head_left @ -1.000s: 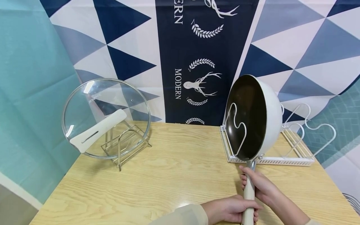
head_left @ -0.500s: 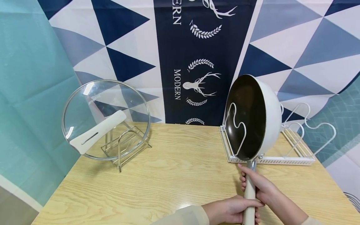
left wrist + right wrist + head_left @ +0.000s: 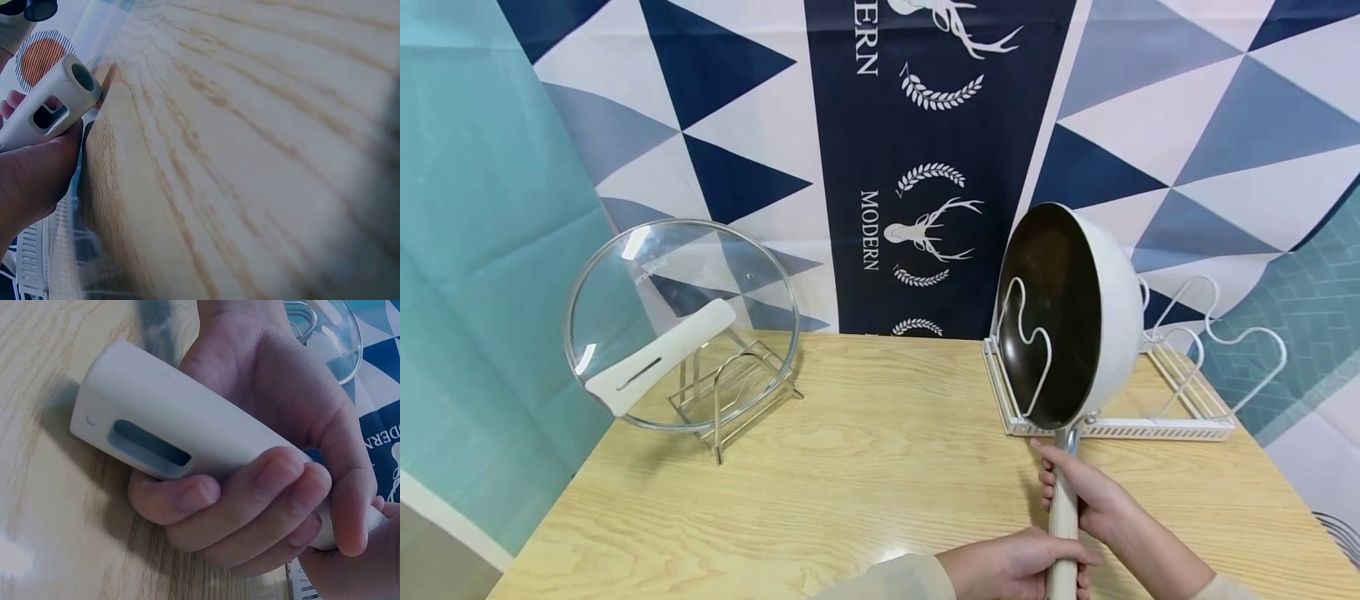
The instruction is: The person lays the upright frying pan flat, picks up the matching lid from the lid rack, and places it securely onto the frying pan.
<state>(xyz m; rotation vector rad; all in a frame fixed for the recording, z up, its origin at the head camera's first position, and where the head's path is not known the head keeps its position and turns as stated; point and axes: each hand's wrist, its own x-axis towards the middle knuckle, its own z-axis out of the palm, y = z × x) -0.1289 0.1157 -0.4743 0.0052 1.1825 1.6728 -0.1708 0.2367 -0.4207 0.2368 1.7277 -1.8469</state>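
A white wok with a dark inside stands on its edge in a white wire rack, between curved dividers. Its pale handle points toward the table's front edge. My right hand grips the handle close to the metal neck. Nearer the end, my left hand holds it too. In the right wrist view, the fingers of the left hand wrap round the handle below its slotted end. The handle's hollow end shows in the left wrist view. Whether the wok's underside touches the rack is hidden.
On the left, a round glass lid with a long white handle leans in a metal wire stand. The wooden table reaches back to a patterned blue and white cloth. More rack dividers stand right of the wok.
The head view has shifted slightly. Both hands keep their grip on the handle, and the wok stays in its place in the rack.
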